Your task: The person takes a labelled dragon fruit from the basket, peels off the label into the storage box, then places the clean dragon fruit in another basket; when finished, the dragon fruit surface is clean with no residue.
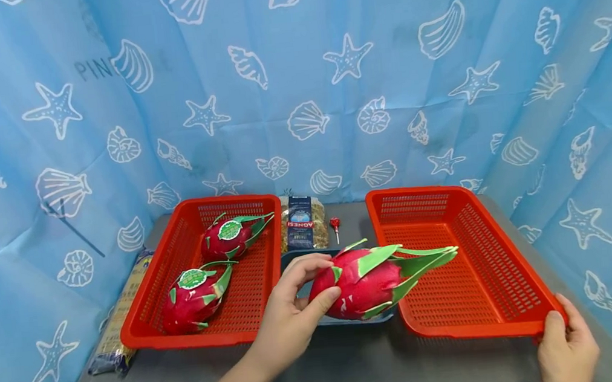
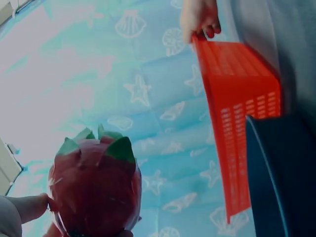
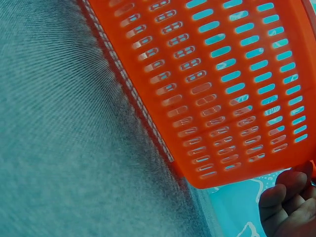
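My left hand [image 1: 294, 304] holds a red dragon fruit [image 1: 360, 283] by its rounded end, thumb in front and fingers behind, with its green leaf tips pointing right. It hangs above a dark blue tray [image 1: 344, 319], which it partly hides. In the left wrist view the dragon fruit [image 2: 96, 190] fills the lower left. At the front right corner of the right red basket [image 1: 455, 331], my right hand [image 1: 568, 344] grips the rim with the thumb on top. The right wrist view shows the curled fingers [image 3: 274, 195] under that basket's rim.
The left red basket [image 1: 204, 339] holds two dragon fruits, one in front [image 1: 190, 304] and one behind [image 1: 228, 237]. A labelled clear food bag [image 1: 300, 222] and a red lollipop [image 1: 335, 223] lie between the baskets. Another long packet [image 1: 123, 319] lies along the left side. Blue curtains surround the grey table.
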Available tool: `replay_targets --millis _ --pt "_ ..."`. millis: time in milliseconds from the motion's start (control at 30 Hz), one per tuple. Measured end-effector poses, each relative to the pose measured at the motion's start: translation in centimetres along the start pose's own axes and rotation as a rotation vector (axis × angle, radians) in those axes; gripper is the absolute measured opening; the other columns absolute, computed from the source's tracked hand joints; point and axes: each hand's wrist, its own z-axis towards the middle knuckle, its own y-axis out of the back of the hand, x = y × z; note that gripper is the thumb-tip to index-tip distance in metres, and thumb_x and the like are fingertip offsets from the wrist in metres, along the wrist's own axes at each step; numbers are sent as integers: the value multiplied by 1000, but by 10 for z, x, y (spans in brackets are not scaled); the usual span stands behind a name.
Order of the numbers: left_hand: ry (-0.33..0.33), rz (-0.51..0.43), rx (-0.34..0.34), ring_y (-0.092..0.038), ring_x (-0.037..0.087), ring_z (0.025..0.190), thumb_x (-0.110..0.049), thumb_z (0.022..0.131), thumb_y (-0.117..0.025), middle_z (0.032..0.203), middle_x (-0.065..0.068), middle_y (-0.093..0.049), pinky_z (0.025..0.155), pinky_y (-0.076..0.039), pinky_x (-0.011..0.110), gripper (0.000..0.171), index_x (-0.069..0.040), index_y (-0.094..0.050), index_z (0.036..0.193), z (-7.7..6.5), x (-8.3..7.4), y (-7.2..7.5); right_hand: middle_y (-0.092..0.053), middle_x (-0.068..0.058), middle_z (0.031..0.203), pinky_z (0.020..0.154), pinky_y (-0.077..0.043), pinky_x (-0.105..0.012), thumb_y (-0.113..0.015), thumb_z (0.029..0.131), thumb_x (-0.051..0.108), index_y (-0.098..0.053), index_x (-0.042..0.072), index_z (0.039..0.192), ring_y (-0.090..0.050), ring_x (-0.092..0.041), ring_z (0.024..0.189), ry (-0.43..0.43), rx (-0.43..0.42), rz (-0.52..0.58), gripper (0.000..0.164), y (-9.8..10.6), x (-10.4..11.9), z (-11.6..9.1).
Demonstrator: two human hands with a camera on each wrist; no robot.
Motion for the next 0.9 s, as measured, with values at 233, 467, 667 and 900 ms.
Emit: replay_targets --millis 233,467,667,900 --pt "12 23 31 -54 25 122 -15 94 -77 135 1 -55 82 -60 34 33 -18 -67 125 28 8 -31 -59 -2 132 50 -46 -9 -46 105 22 -55 21 150 -58 13 65 -46 20 30 46 -3 -1 2" --pt "38 104 119 -54 11 114 -19 91 -79 124 -4 -57 80 -57 25 30 -18 -69 119 60 34 -81 -63 7 118 48 -45 -10 -46 104 20 -57 19 149 -57 11 61 -35 -8 37 46 0 -2 1" --pt "30 417 213 -54 1 105 -29 90 -80 120 -10 -58 81 -51 19 29 -23 -70 117 76 54 -127 -62 25 88 44 -43 -12 -47 104 16 -58 15 148 -56 7 54 -12 -2 108 45 2 -5 -1" --pt "13 788 276 -55 -2 89 -40 90 -79 113 -13 -56 74 -46 16 32 -30 -67 118 78 67 -164 -62 23 91 45 -43 -12 -48 104 18 -59 18 147 -56 8 54 6 2 90 44 -1 -5 -1"
